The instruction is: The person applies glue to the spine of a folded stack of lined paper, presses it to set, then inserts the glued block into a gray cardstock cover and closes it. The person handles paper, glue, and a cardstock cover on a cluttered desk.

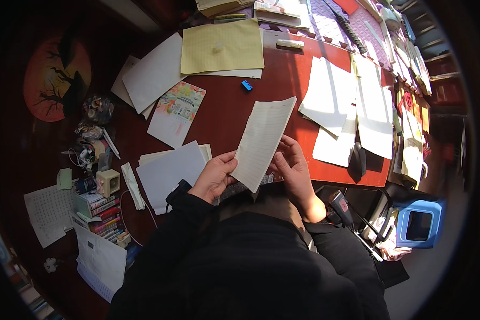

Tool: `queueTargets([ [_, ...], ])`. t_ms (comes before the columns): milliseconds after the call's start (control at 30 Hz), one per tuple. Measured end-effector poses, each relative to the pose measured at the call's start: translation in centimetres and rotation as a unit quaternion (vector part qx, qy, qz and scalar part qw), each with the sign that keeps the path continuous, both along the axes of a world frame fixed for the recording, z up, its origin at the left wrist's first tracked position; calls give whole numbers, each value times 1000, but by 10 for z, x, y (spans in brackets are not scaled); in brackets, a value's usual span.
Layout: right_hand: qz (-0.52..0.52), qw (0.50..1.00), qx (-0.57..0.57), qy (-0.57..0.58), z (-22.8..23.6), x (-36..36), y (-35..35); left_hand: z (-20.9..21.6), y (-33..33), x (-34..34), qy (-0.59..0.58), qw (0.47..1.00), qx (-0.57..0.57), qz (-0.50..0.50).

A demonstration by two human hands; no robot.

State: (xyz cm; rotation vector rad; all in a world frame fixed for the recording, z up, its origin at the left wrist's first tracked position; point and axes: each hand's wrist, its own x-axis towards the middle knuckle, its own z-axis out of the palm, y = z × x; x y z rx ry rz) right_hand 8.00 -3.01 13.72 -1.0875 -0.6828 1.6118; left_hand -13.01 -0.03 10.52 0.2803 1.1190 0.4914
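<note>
A narrow stack of lined paper [265, 140], tilted over the desk's front edge, is between my hands. My left hand [214, 174] pinches its lower left edge, thumb on top and fingers underneath. My right hand [296, 173] is at its right edge, with the thumb beside the edge and the other fingers curled, partly hidden behind the paper. To the left of my left hand, plain white sheets [168, 173] lie on the red desk [224, 114]. Beyond the lined paper sits a small blue clip-like object [246, 85].
A yellow lined sheet [224, 45] and an illustrated card [177, 113] lie farther back. Sunlit white papers [328, 96] cover the right side, near a dark computer mouse-like object [359, 159]. Stacked books [104, 213] stand left; a blue plastic stool [434, 224] is on the floor at right.
</note>
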Motion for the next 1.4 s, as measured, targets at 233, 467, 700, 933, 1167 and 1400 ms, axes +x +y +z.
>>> queueTargets([
  [233, -1, 997, -68, 23, 21, -5, 1, -4, -9, 2, -49, 999, -22, 5],
  [467, -19, 987, -147, 64, 8, 17, -1, -12, -16, -3, -64, 998, -24, 2],
  [700, 3, 976, -171, -137, -59, 35, -10, -37, -13, 6, 177, 968, 159, -80],
  [933, -45, 915, -109, -386, -102, 47, -12, -59, -8, 12, 471, 734, 421, -249],
  [1167, -75, 945, -27, -317, -101, 33, -15, -69, -1, 40, 164, 936, 312, -2],
  [1400, -16, 952, -60, -300, -98, 37, -10, -63, -2, 32, 194, 931, 304, -56],
])
